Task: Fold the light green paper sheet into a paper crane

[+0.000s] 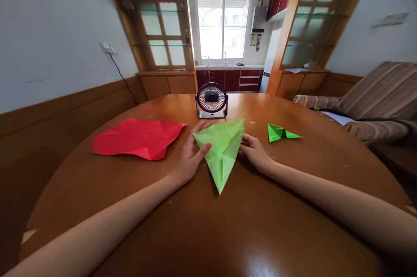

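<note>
Between my hands is a light green sheet of folded paper [221, 146], creased into a kite-like shape with its sharp point toward me. My left hand [193, 151] grips its left edge, the thumb on top and the fingers behind. At the right edge, my right hand [256, 148] holds the paper with its fingertips, which are partly hidden behind it. A creased red sheet of paper [138, 138] lies to the left of my left hand. On the right, a small folded piece of bright green paper [276, 132] rests on the table.
A small round desk fan [211, 98] stands beyond the paper on the brown wooden table [208, 242]. A striped armchair [381, 94] is at the right. Farther back are a kitchen window [223, 27] and dark red cabinets [224, 79].
</note>
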A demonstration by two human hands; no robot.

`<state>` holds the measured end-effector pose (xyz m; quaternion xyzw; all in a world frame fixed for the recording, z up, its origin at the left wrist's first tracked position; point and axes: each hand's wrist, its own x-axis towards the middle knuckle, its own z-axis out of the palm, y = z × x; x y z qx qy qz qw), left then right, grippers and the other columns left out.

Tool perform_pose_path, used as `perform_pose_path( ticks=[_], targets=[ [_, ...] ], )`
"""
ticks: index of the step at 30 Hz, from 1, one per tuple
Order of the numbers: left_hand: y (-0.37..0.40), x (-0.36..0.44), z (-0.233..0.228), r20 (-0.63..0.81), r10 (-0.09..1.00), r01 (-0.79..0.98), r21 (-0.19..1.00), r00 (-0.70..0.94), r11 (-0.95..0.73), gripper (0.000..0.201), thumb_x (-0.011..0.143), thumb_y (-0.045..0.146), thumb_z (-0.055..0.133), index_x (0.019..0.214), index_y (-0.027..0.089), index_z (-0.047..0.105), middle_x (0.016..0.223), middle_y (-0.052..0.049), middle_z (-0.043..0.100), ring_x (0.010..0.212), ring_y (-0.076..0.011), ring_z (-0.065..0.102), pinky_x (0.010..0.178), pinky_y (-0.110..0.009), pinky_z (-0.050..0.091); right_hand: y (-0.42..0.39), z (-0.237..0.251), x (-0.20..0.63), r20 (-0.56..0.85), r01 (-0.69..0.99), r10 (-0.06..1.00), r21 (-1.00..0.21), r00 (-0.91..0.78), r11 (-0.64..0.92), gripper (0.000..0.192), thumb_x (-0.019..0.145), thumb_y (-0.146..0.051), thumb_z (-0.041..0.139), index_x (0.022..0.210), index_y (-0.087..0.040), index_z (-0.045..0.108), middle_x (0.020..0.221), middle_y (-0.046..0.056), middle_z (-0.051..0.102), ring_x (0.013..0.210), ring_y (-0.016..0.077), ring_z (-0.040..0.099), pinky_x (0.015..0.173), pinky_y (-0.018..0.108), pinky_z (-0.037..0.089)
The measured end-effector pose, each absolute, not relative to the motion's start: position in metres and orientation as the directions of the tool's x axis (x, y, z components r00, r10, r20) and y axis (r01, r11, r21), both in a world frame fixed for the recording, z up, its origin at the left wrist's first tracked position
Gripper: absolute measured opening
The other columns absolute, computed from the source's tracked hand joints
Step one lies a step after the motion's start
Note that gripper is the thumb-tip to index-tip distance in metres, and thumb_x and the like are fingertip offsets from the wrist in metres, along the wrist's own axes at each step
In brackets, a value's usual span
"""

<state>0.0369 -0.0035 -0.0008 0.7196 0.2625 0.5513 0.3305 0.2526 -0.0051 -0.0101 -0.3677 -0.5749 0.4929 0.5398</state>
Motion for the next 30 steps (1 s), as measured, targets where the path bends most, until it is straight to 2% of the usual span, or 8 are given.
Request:
perform_pose_path(
  ticks=[3,6,10,12,14,20,25,30],
  targets=[
    [0.003,0.043,-0.003,0.562,0.817,-0.035,0.826,0.125,-0.563,0.064,0.086,0.037,0.06,0.143,0.023,0.033,0.138,-0.012,0.051,0.12,-0.0249,0.054,0.097,-0.04,0.046,-0.004,-0.01,0.252,0.259,-0.118,0.954,-0.963,-0.152,0.243,0.022,0.068,-0.02,0.062,0.09,-0.02,0.064,0.082,0.0,0.068,0.06,0.01,0.056,0.053,0.022,0.047],
    [0.01,0.046,-0.006,0.49,0.871,-0.082,0.87,0.044,-0.486,0.056,0.081,0.036,0.064,0.133,0.02,0.049,0.124,-0.011,0.063,0.103,-0.0239,0.064,0.085,-0.036,0.053,-0.001,-0.01,0.251,0.259,-0.128,0.952,-0.962,-0.164,0.24,0.022,0.067,-0.02,0.063,0.088,-0.02,0.065,0.079,0.0,0.068,0.06,0.0104,0.057,0.054,0.023,0.049],
    [0.019,0.045,-0.008,0.459,0.888,-0.134,0.88,0.003,-0.455,0.027,0.075,0.032,0.067,0.097,0.017,0.069,0.106,-0.009,0.071,0.093,-0.0232,0.066,0.08,-0.035,0.052,0.005,-0.008,0.251,0.242,-0.131,0.955,-0.966,-0.17,0.222,0.017,0.064,-0.02,0.066,0.081,-0.02,0.065,0.073,-0.001,0.067,0.059,0.0108,0.058,0.055,0.024,0.049],
    [0.024,0.044,-0.008,0.472,0.882,-0.191,0.866,0.0,-0.463,0.013,0.072,0.027,0.067,0.08,0.017,0.067,0.101,-0.009,0.072,0.096,-0.0236,0.066,0.082,-0.035,0.05,0.01,-0.007,0.251,0.23,-0.146,0.957,-0.968,-0.175,0.206,0.016,0.064,-0.02,0.068,0.079,-0.019,0.065,0.072,-0.001,0.067,0.06,0.0114,0.059,0.056,0.024,0.049],
    [0.027,0.045,-0.006,0.47,0.883,-0.247,0.855,-0.007,-0.457,0.007,0.07,0.023,0.065,0.071,0.017,0.061,0.1,-0.009,0.071,0.096,-0.0239,0.065,0.081,-0.035,0.049,0.015,-0.007,0.252,0.226,-0.163,0.957,-0.967,-0.182,0.197,0.016,0.063,-0.021,0.069,0.078,-0.019,0.065,0.074,-0.001,0.068,0.062,0.0117,0.06,0.059,0.025,0.05],
    [0.033,0.051,0.0,0.487,0.872,-0.276,0.832,-0.05,-0.481,0.007,0.072,0.025,0.056,0.072,0.019,0.053,0.081,-0.002,0.068,0.078,-0.0187,0.063,0.072,-0.03,0.046,0.031,-0.008,0.245,0.222,-0.182,0.968,-0.963,-0.113,0.199,0.026,0.062,-0.023,0.073,0.085,-0.024,0.062,0.078,-0.003,0.067,0.059,0.0118,0.06,0.055,0.024,0.048],
    [0.034,0.052,0.0,0.56,0.819,-0.096,0.815,-0.124,-0.571,0.025,0.083,0.038,0.052,0.066,0.02,0.052,0.067,0.001,0.053,0.063,-0.0146,0.05,0.062,-0.025,0.039,0.036,-0.007,0.236,0.242,-0.288,0.962,-0.937,-0.125,0.198,0.02,0.065,-0.026,0.072,0.085,-0.022,0.066,0.083,-0.001,0.068,0.07,0.0133,0.061,0.066,0.026,0.048],
    [0.032,0.053,0.003,0.574,0.806,-0.039,0.811,-0.145,-0.584,0.036,0.087,0.048,0.047,0.064,0.021,0.049,0.064,0.001,0.043,0.061,-0.0152,0.043,0.059,-0.026,0.037,0.032,-0.003,0.24,0.29,-0.392,0.92,-0.904,-0.264,0.173,0.025,0.07,-0.027,0.06,0.092,-0.021,0.07,0.096,0.004,0.069,0.089,0.0195,0.061,0.08,0.033,0.047]
  ],
)
